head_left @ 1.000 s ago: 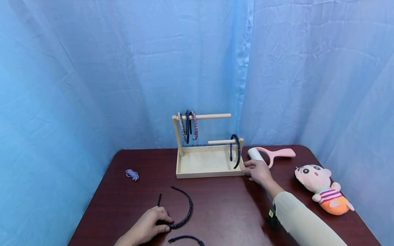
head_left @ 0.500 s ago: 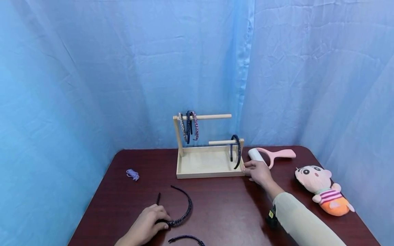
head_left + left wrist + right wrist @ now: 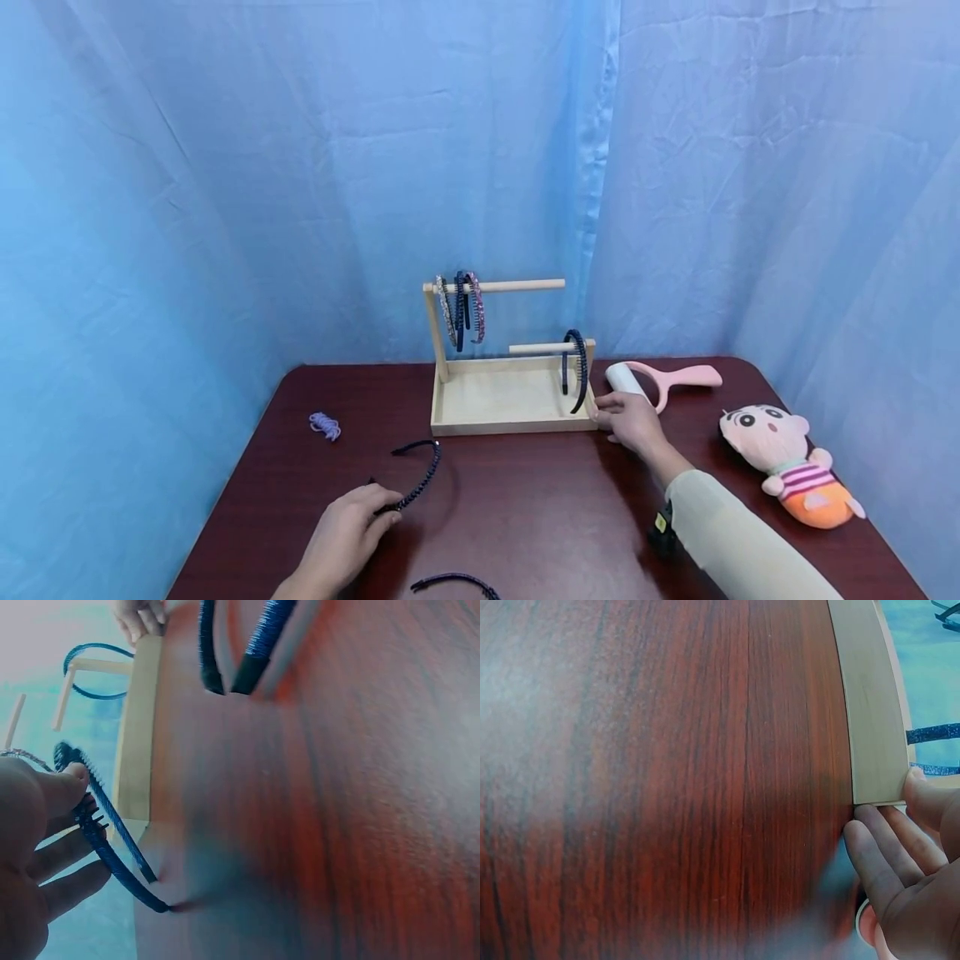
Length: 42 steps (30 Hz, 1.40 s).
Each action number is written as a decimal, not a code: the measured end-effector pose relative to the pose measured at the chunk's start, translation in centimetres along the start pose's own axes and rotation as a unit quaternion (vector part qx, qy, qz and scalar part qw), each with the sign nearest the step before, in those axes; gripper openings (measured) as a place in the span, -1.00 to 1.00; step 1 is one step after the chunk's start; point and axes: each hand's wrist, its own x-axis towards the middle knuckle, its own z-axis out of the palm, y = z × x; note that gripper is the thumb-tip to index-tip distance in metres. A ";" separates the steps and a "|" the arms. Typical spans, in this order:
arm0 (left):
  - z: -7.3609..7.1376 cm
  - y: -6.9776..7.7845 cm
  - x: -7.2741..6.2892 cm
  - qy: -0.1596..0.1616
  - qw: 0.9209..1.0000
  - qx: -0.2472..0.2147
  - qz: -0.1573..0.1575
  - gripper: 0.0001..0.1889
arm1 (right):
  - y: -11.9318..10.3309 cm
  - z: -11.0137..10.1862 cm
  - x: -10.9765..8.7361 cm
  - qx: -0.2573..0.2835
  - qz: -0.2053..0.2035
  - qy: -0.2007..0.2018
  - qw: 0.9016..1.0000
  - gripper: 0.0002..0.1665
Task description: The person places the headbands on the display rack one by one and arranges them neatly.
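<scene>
My left hand [image 3: 345, 533] pinches a dark, toothed headband [image 3: 420, 490] between thumb and fingers. The headband is lifted off the table, its shadow falling beneath it, and its two ends hang free in the left wrist view. My right hand [image 3: 628, 419] holds the front right corner of a wooden headband stand [image 3: 517, 427], thumb over the rim and fingers against the outer side. On the stand's upper bar hang several headbands [image 3: 459, 310], some glittery. One dark headband [image 3: 580, 375] hangs from the lower bar.
Another dark headband [image 3: 457, 577] lies at the table's [image 3: 540, 508] near edge. A bundle of purple cord [image 3: 325, 426] lies at the left. To the right are a pink-handled lint roller [image 3: 686, 376] and a plush doll [image 3: 787, 462]. Blue curtains [image 3: 375, 167] surround the table.
My left hand has raised the headband from the table and tilted it, shifting slightly up and left. My right hand keeps its place at the stand's corner.
</scene>
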 end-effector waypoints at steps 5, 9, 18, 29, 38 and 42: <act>-0.4 0.4 0.3 -0.009 0.995 -0.050 -0.081 -0.69 | 0.1 0.1 -0.1 -0.002 0.001 0.001 1.000 -0.59; -0.5 0.6 0.5 -0.013 0.988 -0.091 -0.126 -0.66 | 0.1 0.2 -0.1 -0.003 -0.002 0.000 1.000 -0.60; -1.9 2.1 1.2 0.033 0.954 -0.234 -0.186 -0.77 | -0.1 0.1 0.0 0.004 0.006 -0.003 1.000 -0.58; -2.0 5.3 3.8 0.005 0.913 -0.382 -0.144 -0.72 | 0.0 -0.2 0.1 0.019 0.007 -0.005 1.000 -0.59; -1.0 8.1 8.2 -0.013 0.915 -0.394 -0.080 -0.61 | -0.2 -0.1 -0.2 0.020 0.012 -0.006 1.000 -0.56; -0.4 9.1 10.3 -0.024 0.912 -0.404 -0.072 -0.59 | -0.2 -0.1 -0.2 0.022 0.008 -0.007 1.000 -0.53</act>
